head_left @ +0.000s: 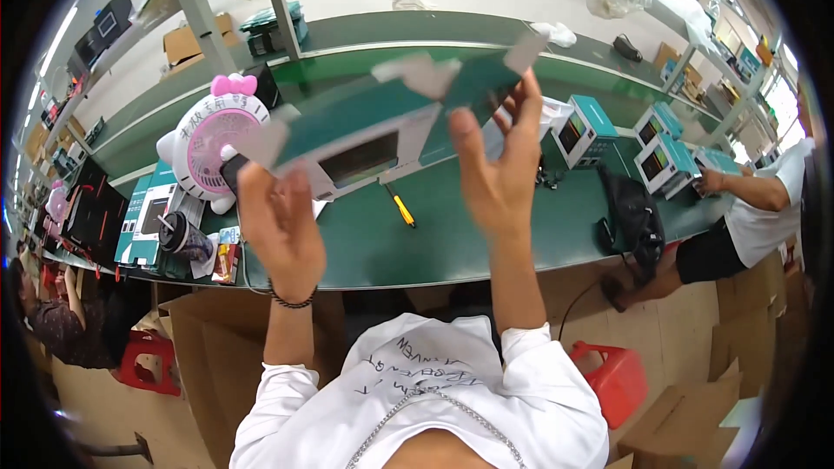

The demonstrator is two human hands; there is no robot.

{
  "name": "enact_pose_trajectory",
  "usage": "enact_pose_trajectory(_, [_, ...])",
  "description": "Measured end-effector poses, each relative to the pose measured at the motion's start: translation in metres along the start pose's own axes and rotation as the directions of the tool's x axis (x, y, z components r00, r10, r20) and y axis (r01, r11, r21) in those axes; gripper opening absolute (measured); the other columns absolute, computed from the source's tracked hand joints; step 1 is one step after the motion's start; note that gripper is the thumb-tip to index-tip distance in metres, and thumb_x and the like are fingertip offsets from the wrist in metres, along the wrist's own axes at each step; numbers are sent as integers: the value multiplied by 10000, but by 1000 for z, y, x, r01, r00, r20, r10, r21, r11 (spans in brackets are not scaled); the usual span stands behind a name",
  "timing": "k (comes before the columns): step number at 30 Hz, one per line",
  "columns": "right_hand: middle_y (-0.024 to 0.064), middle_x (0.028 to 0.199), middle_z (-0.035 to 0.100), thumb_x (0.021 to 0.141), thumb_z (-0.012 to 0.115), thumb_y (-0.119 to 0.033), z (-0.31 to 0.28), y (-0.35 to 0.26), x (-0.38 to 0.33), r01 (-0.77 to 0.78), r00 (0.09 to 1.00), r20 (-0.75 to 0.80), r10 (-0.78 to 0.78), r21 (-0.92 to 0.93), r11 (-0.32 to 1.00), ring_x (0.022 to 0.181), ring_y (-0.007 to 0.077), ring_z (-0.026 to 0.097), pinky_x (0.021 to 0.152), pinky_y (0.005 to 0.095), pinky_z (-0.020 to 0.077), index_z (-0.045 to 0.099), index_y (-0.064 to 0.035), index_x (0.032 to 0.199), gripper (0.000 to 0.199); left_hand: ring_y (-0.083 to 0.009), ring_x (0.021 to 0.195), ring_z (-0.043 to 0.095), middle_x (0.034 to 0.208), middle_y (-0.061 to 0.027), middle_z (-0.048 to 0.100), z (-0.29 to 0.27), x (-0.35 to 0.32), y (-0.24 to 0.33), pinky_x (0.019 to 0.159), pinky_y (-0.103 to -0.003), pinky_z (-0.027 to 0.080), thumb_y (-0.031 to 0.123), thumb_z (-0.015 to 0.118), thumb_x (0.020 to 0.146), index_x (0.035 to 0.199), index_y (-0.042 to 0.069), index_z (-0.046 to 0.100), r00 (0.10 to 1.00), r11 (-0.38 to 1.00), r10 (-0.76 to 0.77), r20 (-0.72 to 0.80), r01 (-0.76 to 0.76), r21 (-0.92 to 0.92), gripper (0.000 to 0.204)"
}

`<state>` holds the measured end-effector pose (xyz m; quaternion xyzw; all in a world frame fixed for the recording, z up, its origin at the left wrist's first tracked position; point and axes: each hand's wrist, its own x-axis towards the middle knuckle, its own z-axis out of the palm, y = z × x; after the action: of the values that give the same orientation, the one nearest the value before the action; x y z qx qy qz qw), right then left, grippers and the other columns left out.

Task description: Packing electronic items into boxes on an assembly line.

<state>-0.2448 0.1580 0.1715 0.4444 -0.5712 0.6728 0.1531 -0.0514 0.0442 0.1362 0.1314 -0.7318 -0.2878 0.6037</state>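
Observation:
A teal and white cardboard box (pixel 352 126) is raised over the green workbench (pixel 365 252), its flaps sticking out and smeared by motion. On its white side shows a dark rectangle. At the box's right part, my right hand (pixel 504 156) grips it with the thumb in front and the fingers behind. My left hand (pixel 282 226) is closed around the left end, by a pale flap. A yellow and black screwdriver (pixel 402 210) lies on the bench below the box. The inside of the box cannot be made out.
To the left stand a pink and white fan (pixel 217 143), a dark patterned cup (pixel 182 236) and flat teal boxes (pixel 143 217). Rightward are a finished-looking carton (pixel 582 132), a black bag (pixel 632 217) and a co-worker's hand (pixel 714 181) at more cartons. A red stool (pixel 612 382) stands behind.

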Motion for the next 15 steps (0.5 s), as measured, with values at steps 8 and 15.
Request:
enact_pose_trajectory(8, [156,1240,615,888,799,-403,-16,27,-28,-204,974,-85,211,80,976,1128,228,628,997,371,511,486,40,1368,724,-249,1198,513,1367,-181,500,28,-44,-38,1069,-383,379,148,444,1087,1441,-3,349,963,982,172,209,-149,-119,397])
enact_pose_trajectory(15, [123,1123,660,846,824,-54,-11,30,-74,-98,953,-278,122,99,990,1057,201,642,958,374,520,529,-23,1111,398,-368,1469,279,1621,-218,191,56,-31,-18,1167,-479,299,439,779,870,1579,-42,164,958,992,-95,270,113,-53,1054])
